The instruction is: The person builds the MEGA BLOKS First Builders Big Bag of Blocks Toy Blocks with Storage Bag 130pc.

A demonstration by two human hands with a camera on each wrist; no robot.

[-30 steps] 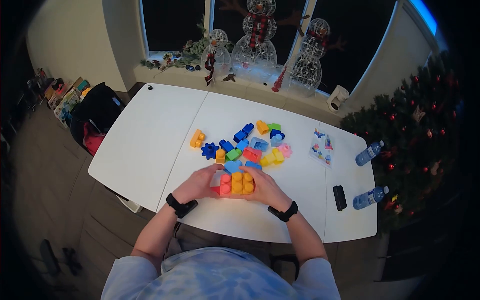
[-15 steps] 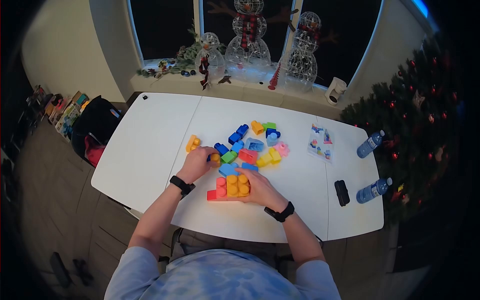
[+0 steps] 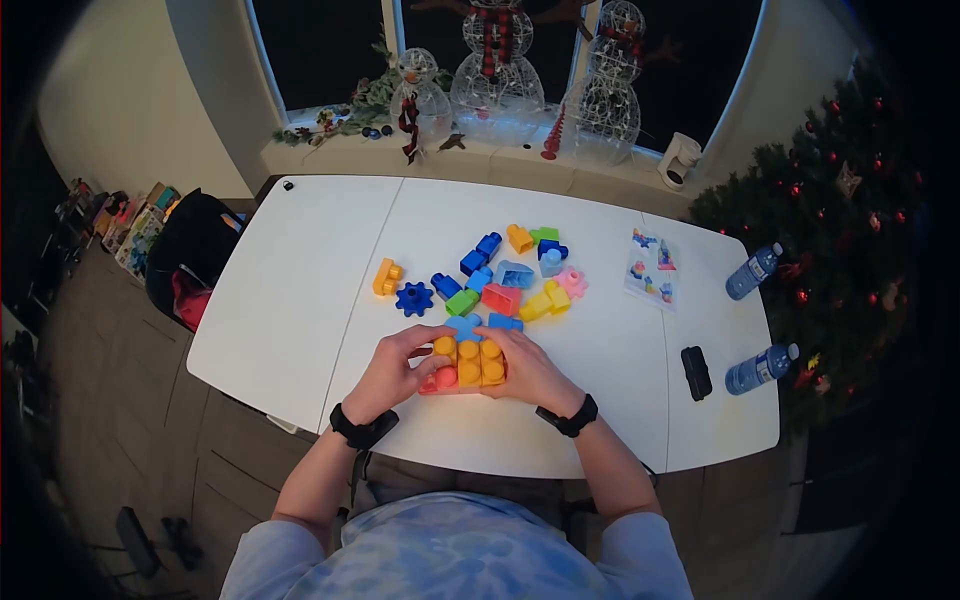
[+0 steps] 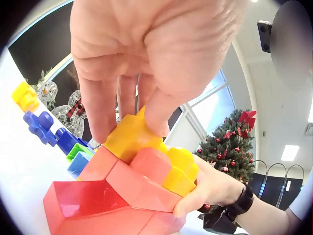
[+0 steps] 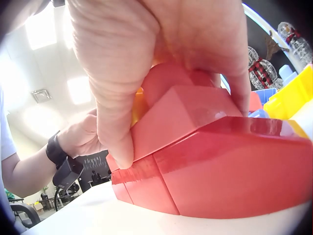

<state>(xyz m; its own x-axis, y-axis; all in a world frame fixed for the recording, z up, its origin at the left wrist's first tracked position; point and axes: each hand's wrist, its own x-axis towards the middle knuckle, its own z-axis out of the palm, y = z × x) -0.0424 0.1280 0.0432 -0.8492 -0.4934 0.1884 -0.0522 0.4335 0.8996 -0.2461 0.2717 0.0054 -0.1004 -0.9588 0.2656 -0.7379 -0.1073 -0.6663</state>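
A stack of toy building blocks stands at the near side of the table, with a red base (image 5: 234, 166), red blocks (image 4: 142, 181) above it and yellow studded blocks (image 3: 480, 365) on top. My left hand (image 3: 388, 375) pinches a small yellow block (image 4: 128, 139) between thumb and fingers, right on the stack's left back part. From the other side, my right hand (image 3: 535, 375) grips the stack, thumb (image 5: 115, 132) low on the near red face and fingers behind. Just beyond lie a light blue block (image 3: 464, 326) and a blue one (image 3: 506, 322).
Loose blocks spread behind the stack, among them a dark blue gear-shaped piece (image 3: 414, 298), a red block (image 3: 501, 298) and a yellow one (image 3: 545, 300). To the right are a picture sheet (image 3: 652, 268), a black case (image 3: 696, 373) and two water bottles (image 3: 762, 368).
My left hand left the stack, reached to the yellow block beside the blue gear piece, and came back with it onto the stack. The right hand has stayed at the stack.
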